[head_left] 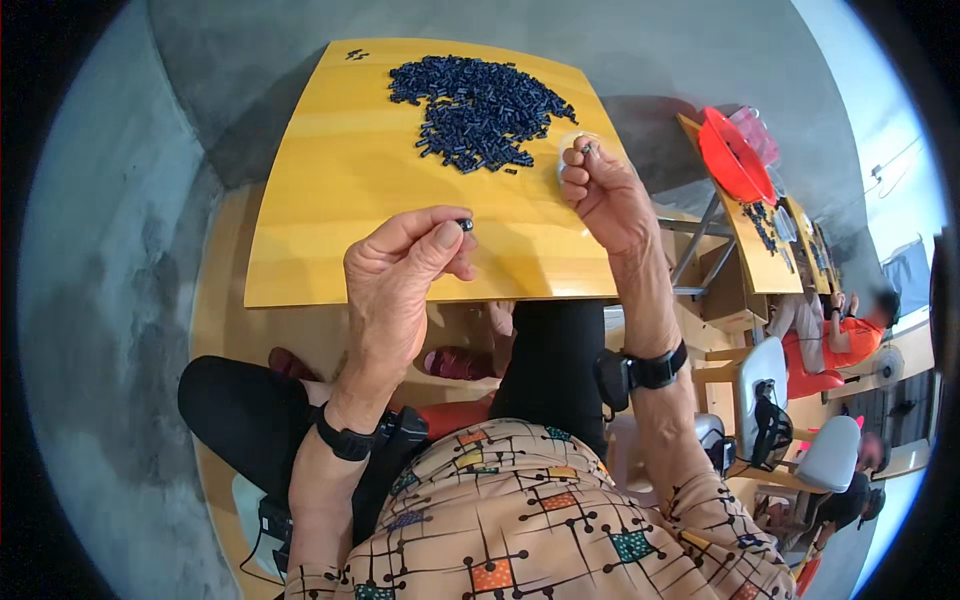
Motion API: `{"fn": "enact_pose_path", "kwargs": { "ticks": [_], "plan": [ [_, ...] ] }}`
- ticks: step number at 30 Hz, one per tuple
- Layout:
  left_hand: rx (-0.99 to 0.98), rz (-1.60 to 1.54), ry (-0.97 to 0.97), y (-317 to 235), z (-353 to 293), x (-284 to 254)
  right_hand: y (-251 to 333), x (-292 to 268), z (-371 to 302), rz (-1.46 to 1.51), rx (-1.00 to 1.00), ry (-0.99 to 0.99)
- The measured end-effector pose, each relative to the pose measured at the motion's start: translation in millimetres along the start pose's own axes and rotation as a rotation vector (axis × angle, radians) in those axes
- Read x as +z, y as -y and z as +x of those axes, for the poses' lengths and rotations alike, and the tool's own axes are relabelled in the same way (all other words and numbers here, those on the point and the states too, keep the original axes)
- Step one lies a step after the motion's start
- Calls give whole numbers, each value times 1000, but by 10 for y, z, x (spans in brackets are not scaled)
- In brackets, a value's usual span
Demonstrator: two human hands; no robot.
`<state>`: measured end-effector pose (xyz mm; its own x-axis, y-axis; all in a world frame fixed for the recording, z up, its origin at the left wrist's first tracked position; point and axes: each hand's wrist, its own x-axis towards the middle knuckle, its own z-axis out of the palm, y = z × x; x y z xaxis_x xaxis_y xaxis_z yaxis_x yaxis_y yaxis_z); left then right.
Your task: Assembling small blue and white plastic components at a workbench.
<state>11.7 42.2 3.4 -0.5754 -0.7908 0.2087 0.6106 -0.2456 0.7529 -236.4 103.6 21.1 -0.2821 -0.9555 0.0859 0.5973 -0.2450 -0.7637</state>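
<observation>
My left hand (395,265) is above the near edge of the yellow table (330,220), pinching a small black part (466,225) between thumb and forefinger. Up at the right side of the table, my right hand (615,200) has its fingers curled in. Thumb and forefinger pinch a tiny dark piece (588,149), too small to name. Behind those fingers a whitish, see-through container (565,180) shows in part. Beyond both hands lies a wide pile of small dark blue-black parts (480,110), with one stray part (511,171) at its near edge.
A few loose dark parts (357,54) lie at the table's far left corner. To the right, a red basin (735,155) and more dark parts (765,228) sit on another table. Grey chairs (762,385) and a seated person in orange (845,340) are farther right.
</observation>
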Motion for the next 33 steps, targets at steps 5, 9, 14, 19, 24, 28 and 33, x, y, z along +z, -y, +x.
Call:
{"fn": "enact_pose_path", "kwargs": {
  "ticks": [5, 9, 14, 19, 24, 28, 33],
  "plan": [
    [17, 41, -28, 10, 29, 28, -226, 373, -164, 25, 7, 73],
    [30, 49, -34, 15, 63, -9, -346, 565, -276, 14, -3, 111],
    [36, 37, -25, 22, 77, -6, -451, 728, -371, -156, -24, 20],
    [57, 74, -59, 26, 24, -30, -259, 509, -183, -896, -546, -291],
    [33, 83, -14, 79, 56, -42, 295, -320, 123, -1697, -565, -446],
    [-13, 101, -22, 170, 70, -89, 322, -636, 233, -2013, -455, -400],
    [-19, 151, -76, 228, 77, -174, 180, -714, 219, -1807, -437, -454]
  ]
}}
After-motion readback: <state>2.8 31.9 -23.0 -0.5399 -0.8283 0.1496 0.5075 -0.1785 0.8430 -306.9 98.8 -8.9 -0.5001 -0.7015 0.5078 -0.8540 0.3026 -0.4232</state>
